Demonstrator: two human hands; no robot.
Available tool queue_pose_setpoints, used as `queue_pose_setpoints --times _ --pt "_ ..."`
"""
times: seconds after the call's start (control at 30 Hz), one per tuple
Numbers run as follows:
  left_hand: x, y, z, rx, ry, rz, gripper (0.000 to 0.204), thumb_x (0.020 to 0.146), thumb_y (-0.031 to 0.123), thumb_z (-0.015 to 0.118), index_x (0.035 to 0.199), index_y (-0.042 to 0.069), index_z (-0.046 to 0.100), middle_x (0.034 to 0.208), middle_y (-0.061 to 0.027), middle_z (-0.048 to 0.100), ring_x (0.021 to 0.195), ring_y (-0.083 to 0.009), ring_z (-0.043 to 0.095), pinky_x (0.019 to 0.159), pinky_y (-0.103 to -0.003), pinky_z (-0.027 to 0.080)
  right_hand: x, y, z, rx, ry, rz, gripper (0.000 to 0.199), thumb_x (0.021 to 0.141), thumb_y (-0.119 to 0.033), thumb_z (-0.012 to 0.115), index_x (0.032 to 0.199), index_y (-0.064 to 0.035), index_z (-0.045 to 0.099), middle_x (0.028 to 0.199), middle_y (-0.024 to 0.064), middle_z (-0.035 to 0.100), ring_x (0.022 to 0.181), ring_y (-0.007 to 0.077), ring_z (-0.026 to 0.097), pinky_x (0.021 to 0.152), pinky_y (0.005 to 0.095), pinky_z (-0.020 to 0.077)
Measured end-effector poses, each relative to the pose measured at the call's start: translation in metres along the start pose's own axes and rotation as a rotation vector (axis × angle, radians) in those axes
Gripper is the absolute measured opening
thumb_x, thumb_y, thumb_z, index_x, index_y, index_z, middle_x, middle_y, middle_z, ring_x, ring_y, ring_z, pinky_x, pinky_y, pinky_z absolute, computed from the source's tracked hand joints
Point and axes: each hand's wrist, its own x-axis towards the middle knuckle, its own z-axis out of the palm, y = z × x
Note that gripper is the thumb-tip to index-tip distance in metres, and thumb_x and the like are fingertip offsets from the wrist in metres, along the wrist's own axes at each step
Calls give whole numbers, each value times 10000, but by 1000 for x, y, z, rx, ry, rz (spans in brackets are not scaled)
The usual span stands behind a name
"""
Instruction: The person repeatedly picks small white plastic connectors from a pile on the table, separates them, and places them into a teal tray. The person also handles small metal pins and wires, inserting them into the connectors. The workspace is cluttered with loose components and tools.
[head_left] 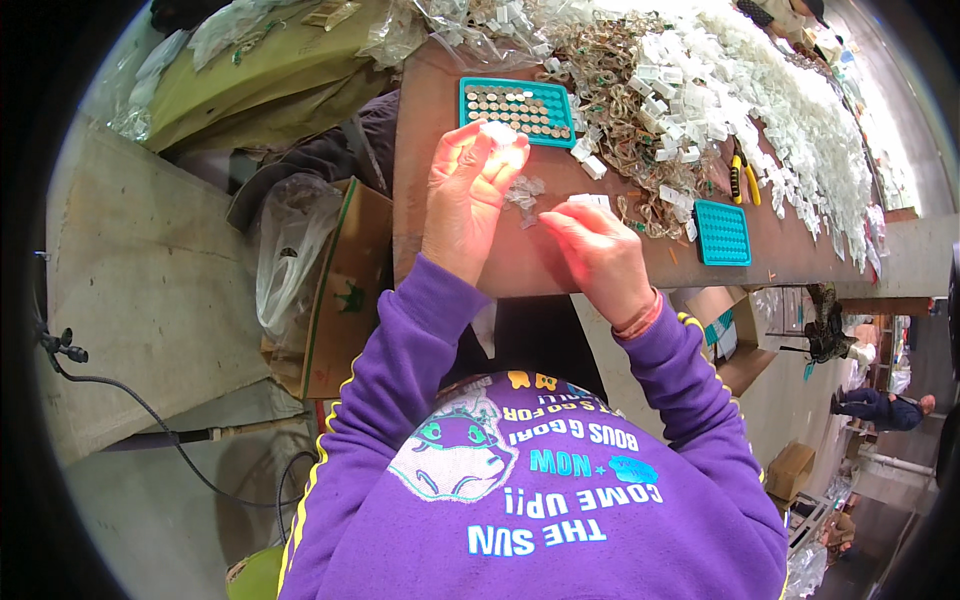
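My left hand (468, 195) is raised over the table, its fingers closed around a small clear-white plastic piece (498, 132) that glares in bright light. My right hand (605, 255) is lower and to the right, thumb and forefinger pinched together. Whatever that pinch holds, if anything, is too small to make out. Just beyond the left fingers lies a teal tray (572, 135) with rows of round silver button cells (500, 107). Small clear plastic bits (525, 190) lie on the tabletop between my hands. A white plastic case (590, 201) shows behind the right knuckles.
Clear-white plastic cases (770, 85) are heaped across the far right of the brown table (430, 90), beside tangled wire bundles (610, 100). Yellow-black pliers (742, 180) and a second teal tray (722, 233) lie to the right. A cardboard box (345, 300) stands left of the table.
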Motion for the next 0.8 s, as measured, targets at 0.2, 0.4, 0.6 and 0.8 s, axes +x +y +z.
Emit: queue_pose_setpoints --times 0.2,0.4,0.6,0.8 --pt "0 2 0 -26 38 -25 213 944 65 624 1145 39 558 1157 -199 608 1134 -382 601 1003 -470 509 21 1 10 -222 -157 -213 129 739 -109 623 860 -67 632 850 53 576 849 225 613 733 344 520" --pt "-1 2 0 -3 31 9 229 941 51 619 1159 33 550 1151 -196 596 1112 -387 611 986 -473 520 29 10 8 -237 -200 -291 91 724 -127 640 787 -83 592 812 66 585 790 229 616 707 353 505" --pt "-1 1 1 -49 18 -8 203 943 64 622 1136 29 568 1079 -165 635 1041 -346 647 965 -460 530 28 10 11 33 -56 8 45 780 -61 637 804 -65 599 779 91 607 755 285 635 675 387 525" --pt "-4 2 4 -5 1 -86 162 955 79 611 1111 37 590 994 -99 665 941 -246 673 923 -425 547 30 19 1 727 -99 575 95 835 -25 695 915 -3 649 835 70 703 704 102 662 621 249 535"
